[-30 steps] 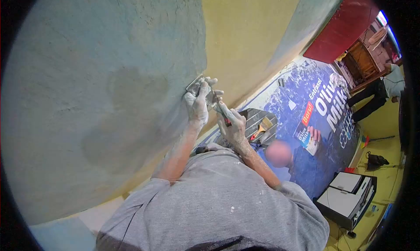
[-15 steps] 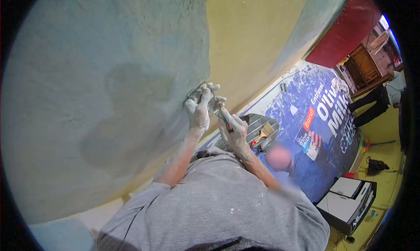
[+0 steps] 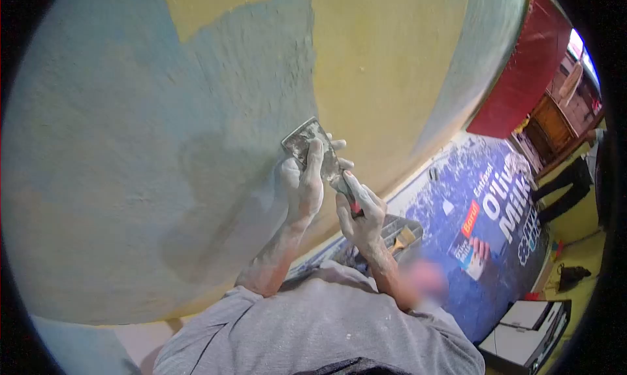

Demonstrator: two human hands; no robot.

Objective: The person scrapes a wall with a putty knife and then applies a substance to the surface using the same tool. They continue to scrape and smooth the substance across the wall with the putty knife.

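Observation:
My left hand (image 3: pixel 308 184), coated in white powder, grips a small rectangular plate (image 3: pixel 302 140) smeared with pale filler, its thumb lying across the face. Fingers of that hand stick out past the plate's right side. My right hand (image 3: pixel 364 215), just as dusty, is closed around a scraper (image 3: pixel 341 184) with a bit of red handle showing in the fist. The scraper's end meets the lower corner of the plate. Both hands are in front of a wall (image 3: pixel 241 100) with grey-blue coating over yellow paint.
Below my right hand, a grey tray (image 3: pixel 415 226) holds a paintbrush (image 3: pixel 403 239). A blue printed banner (image 3: pixel 450 198) dusted with white covers the floor. Another person's dark-trousered legs (image 3: pixel 563 191) stand at the right, above a black-and-white box-shaped unit (image 3: pixel 522 332).
My view has shifted, showing more yellow wall at the top. The plate has tilted so more of its smeared face shows. Both hands keep their hold, with the scraper still by the plate.

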